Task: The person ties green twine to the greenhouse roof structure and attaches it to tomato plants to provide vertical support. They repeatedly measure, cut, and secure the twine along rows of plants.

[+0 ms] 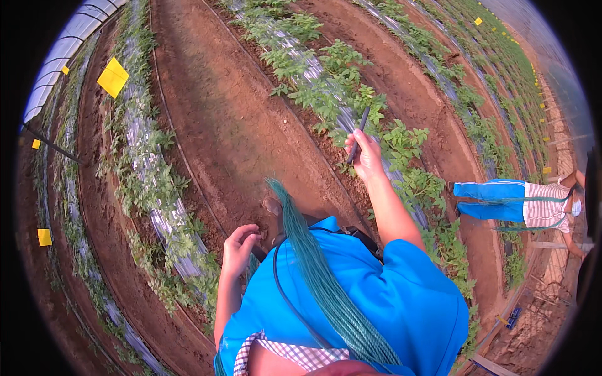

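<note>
My right hand [365, 151] is closed around a short, dark rod-like stick [365, 120], held above a row of leafy green plants [404, 141]. My left hand [241, 248] hangs at waist height near my body, its fingers loosely curled and nothing visible in it. Just beside its fingers lies a dark strap or case [258, 254], and I cannot tell if they touch. A thick bundle of green twine [320, 277] drapes down over my blue shirt [404, 301]. A thin black cord [281, 286] also runs across my chest.
Plant rows under shiny plastic mulch [181, 239] alternate with bare soil paths [221, 108]. Thin irrigation hoses [164, 105] edge the beds. Yellow sticky cards [113, 77] hang over the plants. Another person [512, 202], also draped with green twine, stands at the right.
</note>
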The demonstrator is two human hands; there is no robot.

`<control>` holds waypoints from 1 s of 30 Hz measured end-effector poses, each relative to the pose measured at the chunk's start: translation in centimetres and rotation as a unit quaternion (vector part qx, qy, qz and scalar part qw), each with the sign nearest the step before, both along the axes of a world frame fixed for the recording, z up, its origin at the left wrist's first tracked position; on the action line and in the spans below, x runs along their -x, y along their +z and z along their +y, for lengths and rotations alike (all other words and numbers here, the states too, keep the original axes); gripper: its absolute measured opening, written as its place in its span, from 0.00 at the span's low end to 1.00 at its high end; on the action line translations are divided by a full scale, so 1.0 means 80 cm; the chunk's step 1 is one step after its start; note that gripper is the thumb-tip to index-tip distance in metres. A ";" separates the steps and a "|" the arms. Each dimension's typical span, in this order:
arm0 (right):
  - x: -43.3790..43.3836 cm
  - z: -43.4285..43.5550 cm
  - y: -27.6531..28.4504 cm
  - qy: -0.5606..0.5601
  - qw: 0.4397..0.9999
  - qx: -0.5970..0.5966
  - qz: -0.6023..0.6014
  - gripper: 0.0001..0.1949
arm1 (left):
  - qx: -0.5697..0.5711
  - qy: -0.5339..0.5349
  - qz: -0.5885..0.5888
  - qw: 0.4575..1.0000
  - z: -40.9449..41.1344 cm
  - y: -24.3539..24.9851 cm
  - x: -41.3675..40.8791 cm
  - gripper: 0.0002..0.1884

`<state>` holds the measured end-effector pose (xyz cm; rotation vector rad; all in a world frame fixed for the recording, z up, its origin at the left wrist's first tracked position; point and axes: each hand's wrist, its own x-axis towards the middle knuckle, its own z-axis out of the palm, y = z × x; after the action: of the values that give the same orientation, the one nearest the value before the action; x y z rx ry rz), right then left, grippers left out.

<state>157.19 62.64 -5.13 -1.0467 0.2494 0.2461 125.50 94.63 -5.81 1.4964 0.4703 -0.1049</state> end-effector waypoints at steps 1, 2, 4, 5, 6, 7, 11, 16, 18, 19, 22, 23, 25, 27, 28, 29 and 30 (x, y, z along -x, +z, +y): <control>-0.003 -0.034 0.000 -0.056 0.998 -0.017 0.035 0.14 | 0.008 -0.008 0.004 1.000 -0.006 -0.010 0.000 0.14; -0.002 -0.071 0.003 -0.082 0.994 -0.048 0.043 0.14 | 0.005 -0.015 0.013 1.000 -0.012 -0.019 0.000 0.14; -0.005 -0.134 0.007 -0.140 0.985 -0.099 0.004 0.14 | 0.026 -0.011 0.012 1.000 -0.024 -0.034 -0.004 0.13; -0.006 -0.165 0.011 -0.168 0.979 -0.118 0.004 0.14 | 0.035 -0.007 0.009 0.999 -0.030 -0.040 -0.008 0.12; -0.004 -0.194 0.014 -0.182 0.971 -0.156 0.004 0.15 | 0.050 -0.002 0.016 0.999 -0.037 -0.045 -0.013 0.12; -0.001 -0.222 0.017 -0.193 0.968 -0.160 0.011 0.17 | 0.064 0.002 0.013 0.998 -0.043 -0.046 -0.020 0.11; -0.002 -0.310 0.022 -0.243 0.949 -0.198 -0.019 0.22 | 0.076 0.011 0.040 0.996 -0.068 -0.042 -0.066 0.10; -0.012 -0.418 0.006 -0.335 0.931 -0.140 -0.027 0.14 | 0.056 -0.034 0.029 0.997 -0.111 -0.026 -0.137 0.11; -0.006 -0.459 0.004 -0.355 0.933 0.028 -0.046 0.11 | 0.029 -0.070 0.021 0.997 -0.125 -0.022 -0.164 0.11; -0.004 -0.481 0.005 -0.354 0.929 0.090 -0.052 0.11 | 0.017 -0.087 0.015 0.996 -0.132 -0.022 -0.177 0.10; 0.006 -0.531 0.003 -0.382 0.919 0.088 -0.039 0.10 | 0.022 -0.097 0.007 0.995 -0.146 -0.025 -0.203 0.11; 0.008 -0.543 0.002 -0.386 0.915 0.108 -0.034 0.10 | 0.022 -0.097 0.004 0.995 -0.149 -0.027 -0.209 0.10; 0.012 -0.568 0.002 -0.404 0.901 0.156 -0.013 0.10 | 0.024 -0.105 0.007 0.994 -0.154 -0.032 -0.214 0.11; 0.012 -0.588 0.000 -0.397 0.898 0.186 -0.046 0.11 | 0.025 -0.110 0.009 0.994 -0.158 -0.039 -0.216 0.11; 0.012 -0.599 0.000 -0.408 0.889 0.204 -0.041 0.11 | 0.026 -0.112 0.011 0.993 -0.160 -0.042 -0.216 0.11; 0.013 -0.610 0.000 -0.423 0.877 0.227 -0.022 0.11 | 0.027 -0.113 0.019 0.993 -0.162 -0.045 -0.216 0.11; 0.013 -0.621 0.001 -0.442 0.869 0.219 -0.014 0.11 | 0.018 -0.114 0.028 0.993 -0.162 -0.047 -0.216 0.10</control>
<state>156.12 12.93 -5.06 -1.2736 0.7554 -0.6899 142.82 81.64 -9.60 1.5109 0.3401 -0.3345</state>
